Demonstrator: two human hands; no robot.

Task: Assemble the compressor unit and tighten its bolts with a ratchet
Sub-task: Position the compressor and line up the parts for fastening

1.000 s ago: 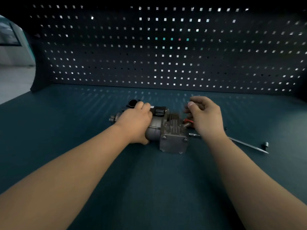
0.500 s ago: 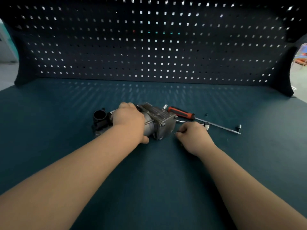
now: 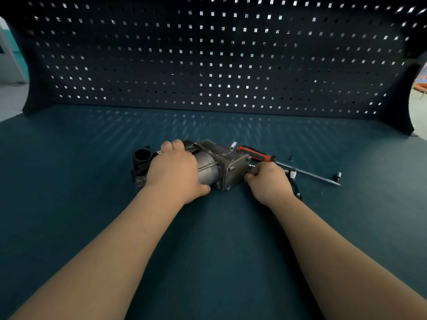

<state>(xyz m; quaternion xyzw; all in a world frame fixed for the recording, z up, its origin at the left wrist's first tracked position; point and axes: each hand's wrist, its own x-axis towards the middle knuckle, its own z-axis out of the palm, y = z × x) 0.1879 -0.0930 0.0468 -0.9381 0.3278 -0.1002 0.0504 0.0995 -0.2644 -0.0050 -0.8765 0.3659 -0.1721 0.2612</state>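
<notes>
The grey metal compressor unit (image 3: 221, 168) lies on its side in the middle of the bench, its square end plate (image 3: 238, 172) facing right. My left hand (image 3: 175, 172) grips the cylindrical body from above and holds it down. At the lower right edge of the end plate, my right hand (image 3: 268, 181) has its fingers pinched on a small shiny bolt (image 3: 251, 166). The ratchet (image 3: 293, 175) lies on the bench just right of my right wrist, partly hidden by it.
A screwdriver with a red and black handle (image 3: 255, 153) lies behind my right hand, its shaft pointing right. A small socket (image 3: 338, 175) sits by its tip. A black round part (image 3: 141, 155) stands left of the compressor. The pegboard wall (image 3: 219, 65) closes the back.
My right hand has moved from the bench surface up to the end plate with its fingers pinched. My left hand has kept its grip on the compressor.
</notes>
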